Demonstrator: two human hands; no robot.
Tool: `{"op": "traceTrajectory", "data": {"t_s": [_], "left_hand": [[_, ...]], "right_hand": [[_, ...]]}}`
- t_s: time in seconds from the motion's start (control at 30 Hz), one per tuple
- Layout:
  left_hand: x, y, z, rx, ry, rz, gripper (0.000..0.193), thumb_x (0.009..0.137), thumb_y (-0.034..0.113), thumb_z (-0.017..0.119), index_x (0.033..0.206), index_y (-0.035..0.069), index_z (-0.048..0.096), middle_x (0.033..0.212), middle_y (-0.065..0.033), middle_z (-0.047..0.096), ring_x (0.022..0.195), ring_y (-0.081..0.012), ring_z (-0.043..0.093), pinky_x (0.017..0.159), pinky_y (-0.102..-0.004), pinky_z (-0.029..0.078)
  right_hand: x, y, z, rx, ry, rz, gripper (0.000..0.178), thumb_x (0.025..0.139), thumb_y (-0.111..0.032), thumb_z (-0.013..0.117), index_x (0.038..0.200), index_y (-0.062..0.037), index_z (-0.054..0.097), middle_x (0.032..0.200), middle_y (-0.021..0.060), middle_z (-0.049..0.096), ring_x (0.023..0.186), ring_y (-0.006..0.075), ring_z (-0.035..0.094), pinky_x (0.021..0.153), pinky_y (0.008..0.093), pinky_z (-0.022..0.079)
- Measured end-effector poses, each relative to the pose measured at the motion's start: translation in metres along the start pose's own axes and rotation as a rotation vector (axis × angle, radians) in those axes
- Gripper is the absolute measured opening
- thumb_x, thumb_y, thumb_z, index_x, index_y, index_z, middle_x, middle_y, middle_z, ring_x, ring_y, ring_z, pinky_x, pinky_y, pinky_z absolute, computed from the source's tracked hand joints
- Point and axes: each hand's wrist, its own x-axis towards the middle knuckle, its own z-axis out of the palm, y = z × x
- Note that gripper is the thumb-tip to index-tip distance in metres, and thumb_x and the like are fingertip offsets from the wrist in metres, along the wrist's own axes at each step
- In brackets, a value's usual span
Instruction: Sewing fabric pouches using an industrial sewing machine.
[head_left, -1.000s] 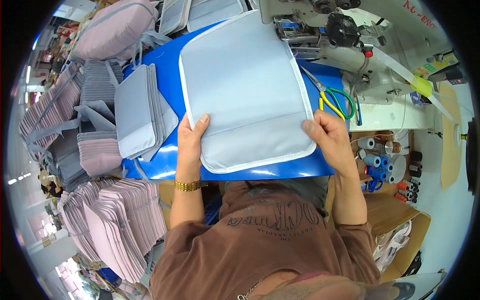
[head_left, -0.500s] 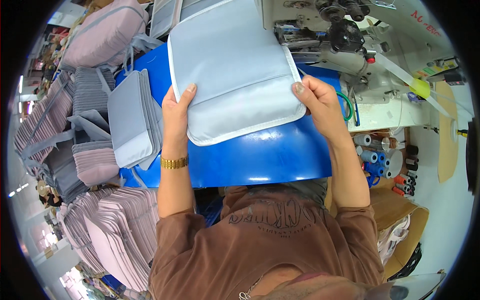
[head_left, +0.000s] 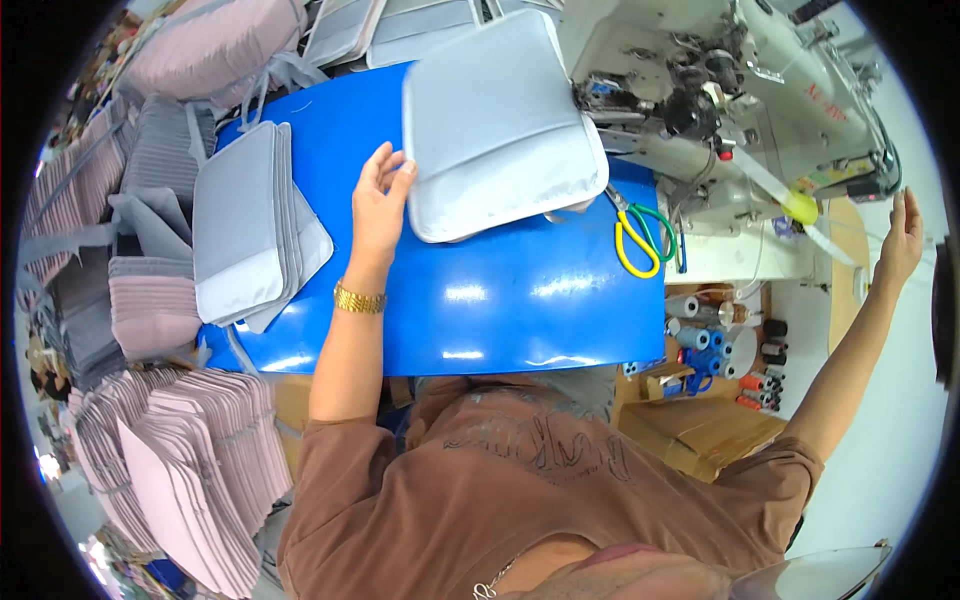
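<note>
A light grey fabric panel [head_left: 500, 140] with white bound edges and a seam across it lies on the blue tabletop, its far right side up against the sewing machine [head_left: 690, 110]. My left hand [head_left: 380, 205] is at the panel's left edge, fingers apart, the thumb tip at or very near the binding. It grips nothing. Far out to the right, my right hand [head_left: 903, 240] is raised beyond the machine's end, away from the panel. Its fingers point up and appear empty. Scissors [head_left: 640, 240] with yellow and green handles lie right of the panel.
Similar grey panels [head_left: 245, 230] are stacked on the left of the blue tabletop [head_left: 450, 300]. Tied bundles of pink and grey pieces [head_left: 210, 450] crowd the left side. Thread spools [head_left: 700, 340] and a cardboard box [head_left: 690, 430] are below the machine at right.
Both hands have let go of the panel, which now lies on the table farther right. My right hand has swung far right; the scissors have come fully into sight.
</note>
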Motion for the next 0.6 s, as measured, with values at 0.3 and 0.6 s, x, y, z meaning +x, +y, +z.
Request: {"op": "traceTrajectory", "data": {"t_s": [0.3,0.6], "left_hand": [[-0.088,0.007,0.009,0.295,0.009,0.380,0.023,0.089,0.006,0.068,0.112,0.004,0.070,0.110,-0.0126,0.069,0.103,-0.0242,0.065,0.082,-0.0332,0.053],[-0.129,0.189,0.050,0.064,-0.409,1.296,0.013,0.082,0.012,0.067,0.091,0.009,0.076,0.097,-0.0073,0.074,0.080,-0.0220,0.069,0.059,-0.0289,0.049]], "right_hand": [[0.066,0.186,0.004,-0.545,-0.106,-0.429,0.047,0.100,-0.038,0.057,0.123,0.0019,0.062,0.112,0.0099,0.067,0.096,0.0194,0.064,0.084,0.0298,0.053],[0.135,0.153,-0.022,0.381,-0.147,0.478,0.045,0.100,-0.039,0.057,0.122,-0.0006,0.065,0.103,0.0056,0.066,0.089,0.0140,0.061,0.077,0.0282,0.050]]}}
